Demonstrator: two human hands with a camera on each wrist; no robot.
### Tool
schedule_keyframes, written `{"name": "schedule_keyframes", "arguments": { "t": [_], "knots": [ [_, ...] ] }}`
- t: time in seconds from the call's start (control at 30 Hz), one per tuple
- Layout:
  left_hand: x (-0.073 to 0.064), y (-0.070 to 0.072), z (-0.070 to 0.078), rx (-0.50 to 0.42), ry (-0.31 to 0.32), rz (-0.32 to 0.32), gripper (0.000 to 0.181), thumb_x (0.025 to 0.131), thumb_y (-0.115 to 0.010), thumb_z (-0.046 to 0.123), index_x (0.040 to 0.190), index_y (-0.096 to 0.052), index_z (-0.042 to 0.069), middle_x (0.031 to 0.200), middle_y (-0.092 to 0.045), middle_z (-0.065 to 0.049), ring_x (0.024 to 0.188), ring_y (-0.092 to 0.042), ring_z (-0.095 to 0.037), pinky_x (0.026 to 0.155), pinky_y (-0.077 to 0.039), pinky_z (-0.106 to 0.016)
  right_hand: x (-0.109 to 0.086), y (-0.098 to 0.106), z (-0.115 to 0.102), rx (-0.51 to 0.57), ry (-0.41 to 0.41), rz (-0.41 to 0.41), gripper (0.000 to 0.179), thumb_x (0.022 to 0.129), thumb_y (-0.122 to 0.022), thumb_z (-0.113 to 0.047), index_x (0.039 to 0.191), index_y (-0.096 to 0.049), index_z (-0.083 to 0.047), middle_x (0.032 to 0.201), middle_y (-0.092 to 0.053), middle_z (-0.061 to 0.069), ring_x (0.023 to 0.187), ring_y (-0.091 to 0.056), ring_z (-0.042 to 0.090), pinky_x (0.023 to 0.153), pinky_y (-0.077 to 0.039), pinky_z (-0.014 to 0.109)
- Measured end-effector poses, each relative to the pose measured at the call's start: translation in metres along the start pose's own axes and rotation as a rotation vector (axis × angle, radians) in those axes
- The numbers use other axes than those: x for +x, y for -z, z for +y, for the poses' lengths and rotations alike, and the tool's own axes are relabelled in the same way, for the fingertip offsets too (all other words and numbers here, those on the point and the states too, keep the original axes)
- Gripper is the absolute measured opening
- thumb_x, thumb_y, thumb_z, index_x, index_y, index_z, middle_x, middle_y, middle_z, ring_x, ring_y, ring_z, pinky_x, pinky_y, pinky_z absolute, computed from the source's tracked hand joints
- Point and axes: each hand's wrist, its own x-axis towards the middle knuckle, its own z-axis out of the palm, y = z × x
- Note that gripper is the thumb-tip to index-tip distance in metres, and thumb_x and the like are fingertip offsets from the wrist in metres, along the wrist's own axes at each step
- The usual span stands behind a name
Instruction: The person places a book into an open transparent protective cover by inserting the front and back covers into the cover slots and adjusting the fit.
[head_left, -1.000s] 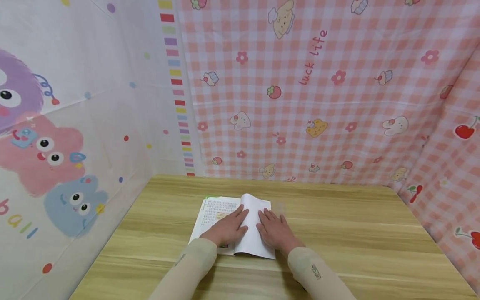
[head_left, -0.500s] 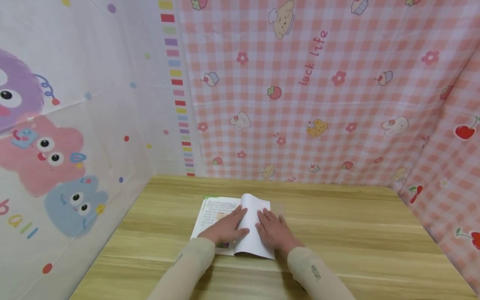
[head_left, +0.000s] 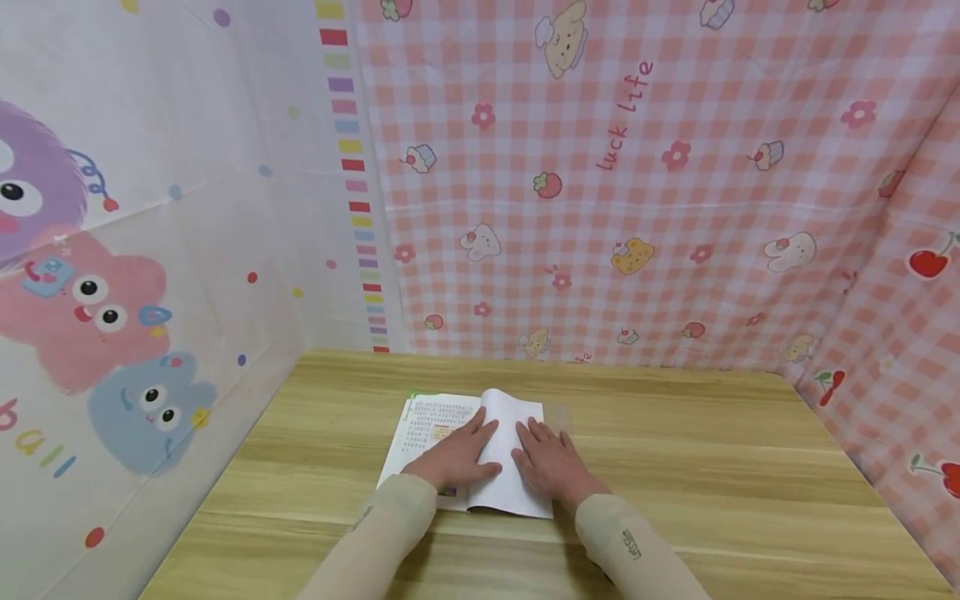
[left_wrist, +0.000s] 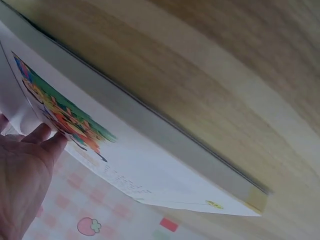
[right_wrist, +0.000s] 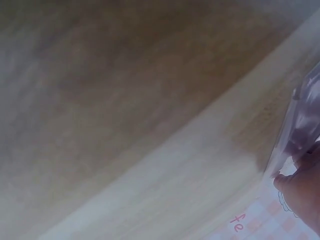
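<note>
An open book (head_left: 442, 410) lies on the table, its left page printed with text. The right side shows a plain white sheet (head_left: 512, 492) that bulges up near the spine. My left hand (head_left: 457, 457) rests with extended fingers across the left page and the spine, the thumb reaching onto the white sheet. Flat on that sheet is my right hand (head_left: 552, 462), fingers spread. The left wrist view shows a coloured picture (left_wrist: 70, 115) on the printed page and the thick stack of pages beneath. Clear plastic (right_wrist: 305, 115) sticks out along the book's right edge, beside my right hand.
The wood-grain table (head_left: 712, 483) extends on both sides of the book. Behind it hangs a pink checked cloth (head_left: 637, 208), and a white cartoon cloth (head_left: 247, 225) hangs along the left side. Another pink checked cloth (head_left: 907, 333) borders the right.
My left hand shifts slightly left, then back right, its thumb now a little lower on the white sheet. My right hand stays nearly in place, and the book remains open.
</note>
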Motion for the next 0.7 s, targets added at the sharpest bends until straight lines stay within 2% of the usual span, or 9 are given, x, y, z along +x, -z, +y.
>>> {"name": "schedule_keyframes", "arguments": {
  "t": [0.3,0.43,0.6,0.7],
  "knots": [
    [-0.001,0.002,0.011,0.076,0.014,-0.001,0.072,0.093,-0.062,0.04,0.152,-0.038,0.005,0.162,-0.022,-0.015,0.144,-0.032,-0.033,0.113,-0.032,-0.045,0.0,-0.003,0.001,0.006,0.01,-0.003,0.057,0.107,-0.038,-0.037,0.154,-0.035,-0.005,0.16,-0.026,0.018,0.148,-0.022,0.035,0.117,-0.012,0.059],
    [0.0,0.001,0.011,0.099,0.005,-0.003,0.072,0.094,-0.06,0.042,0.152,-0.038,0.006,0.162,-0.023,-0.015,0.144,-0.032,-0.035,0.113,-0.033,-0.047,0.0,-0.004,0.001,-0.017,0.02,-0.014,0.057,0.107,-0.038,-0.037,0.154,-0.035,-0.005,0.16,-0.026,0.018,0.148,-0.021,0.035,0.116,-0.013,0.06],
    [-0.001,0.002,0.001,-0.041,0.024,-0.019,0.064,0.1,-0.054,0.034,0.154,-0.034,0.008,0.162,-0.022,-0.015,0.147,-0.026,-0.03,0.116,-0.026,-0.045,-0.001,-0.003,0.0,-0.012,0.03,-0.011,0.057,0.106,-0.039,-0.036,0.154,-0.034,-0.004,0.16,-0.025,0.019,0.148,-0.021,0.037,0.116,-0.014,0.061],
    [-0.003,0.005,-0.002,-0.101,0.015,-0.025,0.06,0.1,-0.053,0.027,0.154,-0.035,0.006,0.161,-0.023,-0.017,0.147,-0.025,-0.03,0.117,-0.024,-0.045,-0.002,-0.001,-0.001,-0.008,0.028,-0.011,0.057,0.106,-0.039,-0.036,0.154,-0.034,-0.004,0.16,-0.025,0.019,0.148,-0.02,0.036,0.116,-0.014,0.061]
  ]
}}
